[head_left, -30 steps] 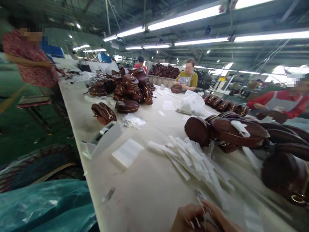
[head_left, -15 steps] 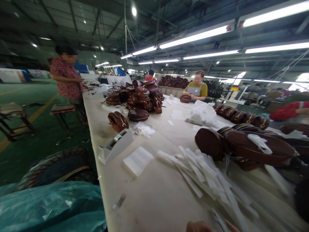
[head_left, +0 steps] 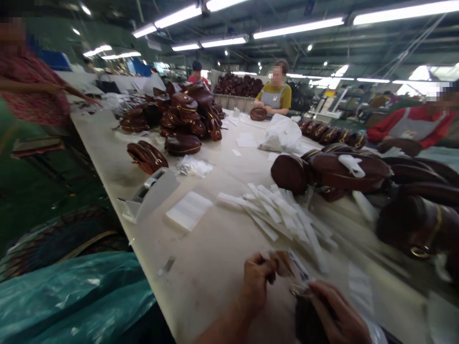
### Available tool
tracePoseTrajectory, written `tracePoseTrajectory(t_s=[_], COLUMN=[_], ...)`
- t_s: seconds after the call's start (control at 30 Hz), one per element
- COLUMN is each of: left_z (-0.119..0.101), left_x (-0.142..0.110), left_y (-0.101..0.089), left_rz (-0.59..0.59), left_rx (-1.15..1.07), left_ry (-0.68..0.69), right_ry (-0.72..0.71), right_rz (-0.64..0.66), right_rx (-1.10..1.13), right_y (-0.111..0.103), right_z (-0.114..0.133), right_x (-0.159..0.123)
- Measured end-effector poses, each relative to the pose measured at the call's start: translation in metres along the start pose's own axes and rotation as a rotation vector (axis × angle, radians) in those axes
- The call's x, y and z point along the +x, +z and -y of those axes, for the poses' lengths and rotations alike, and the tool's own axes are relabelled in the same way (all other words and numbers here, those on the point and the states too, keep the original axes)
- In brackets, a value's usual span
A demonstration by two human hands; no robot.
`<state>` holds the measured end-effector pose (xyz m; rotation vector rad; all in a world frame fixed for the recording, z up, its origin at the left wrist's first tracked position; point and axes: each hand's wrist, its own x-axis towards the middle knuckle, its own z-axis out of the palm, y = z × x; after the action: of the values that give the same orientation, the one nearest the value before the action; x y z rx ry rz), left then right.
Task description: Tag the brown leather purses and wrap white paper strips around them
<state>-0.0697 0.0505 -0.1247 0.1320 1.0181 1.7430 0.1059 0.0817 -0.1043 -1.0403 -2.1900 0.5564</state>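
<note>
The head-worn camera looks forward and down along a table [head_left: 204, 258], left hand [head_left: 256, 278] and right hand [head_left: 339, 310] close below, ceiling lights [head_left: 299, 28] far off.

Deep brown and gold against white and teal

The small piece [head_left: 283, 263] at lower centre is tan-brown. Heaped bags [head_left: 182, 145] left of centre are reddish brown; at right, a zip [head_left: 438, 219] is gold on near-black brown. Paper strips [head_left: 294, 222] mid-frame are white, the table [head_left: 208, 267] greyish cream, the plastic [head_left: 82, 296] at lower left teal. A mustard shirt [head_left: 286, 99] and finely checked grey-and-white apron [head_left: 271, 99] show at upper centre.
</note>
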Motion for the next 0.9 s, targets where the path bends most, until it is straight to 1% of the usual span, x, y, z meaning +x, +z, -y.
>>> tracePoseTrajectory(t_s=[0.13,0.23,0.3,0.4,0.5,0.6,0.67,0.7,0.73,0.77,0.8,0.83,0.87,0.9], left_z=[-0.019,-0.028,-0.032,-0.034,-0.032,-0.030,-0.029,-0.028,-0.027,-0.025,-0.022,-0.018,-0.013,-0.006], left_x=[0.015,0.023,0.023,0.021,0.022,0.020,0.014,0.008,0.002,-0.006,-0.013,-0.021,-0.027,-0.033], left_y=[-0.016,-0.024,-0.025,-0.023,-0.022,-0.022,-0.022,-0.022,-0.021,-0.020,-0.018,-0.015,-0.012,-0.009], left_rz=[-0.086,-0.132,-0.139,-0.135,-0.152,-0.207,-0.257,-0.291,-0.318,-0.314,-0.264,-0.164,-0.025,0.130], left_rx=[-0.096,-0.139,-0.147,-0.123,-0.057,0.037,0.092,0.163,0.281,0.442,0.629,0.811,0.953,1.030], left_ry=[-0.043,-0.045,-0.032,-0.001,0.049,0.153,0.256,0.320,0.382,0.419,0.420,0.377,0.294,0.184], right_ry=[-0.013,0.009,0.011,0.018,0.064,0.165,0.281,0.354,0.433,0.515,0.597,0.672,0.741,0.796], right_rz=[-0.003,0.016,0.009,-0.031,-0.103,-0.211,-0.272,-0.294,-0.303,-0.299,-0.285,-0.263,-0.222,-0.167], right_rx=[-0.066,-0.079,-0.080,-0.117,-0.180,-0.250,-0.292,-0.300,-0.294,-0.271,-0.237,-0.197,-0.152,-0.104], right_y=[0.002,0.004,0.001,-0.014,-0.038,-0.063,-0.077,-0.083,-0.088,-0.093,-0.097,-0.100,-0.104,-0.107], right_z=[0.018,0.022,0.022,0.023,0.018,0.001,-0.015,-0.023,-0.031,-0.037,-0.041,-0.044,-0.046,-0.046], right_x=[-0.003,-0.005,-0.006,-0.008,-0.017,-0.040,-0.061,-0.072,-0.083,-0.091,-0.097,-0.101,-0.102,-0.101])
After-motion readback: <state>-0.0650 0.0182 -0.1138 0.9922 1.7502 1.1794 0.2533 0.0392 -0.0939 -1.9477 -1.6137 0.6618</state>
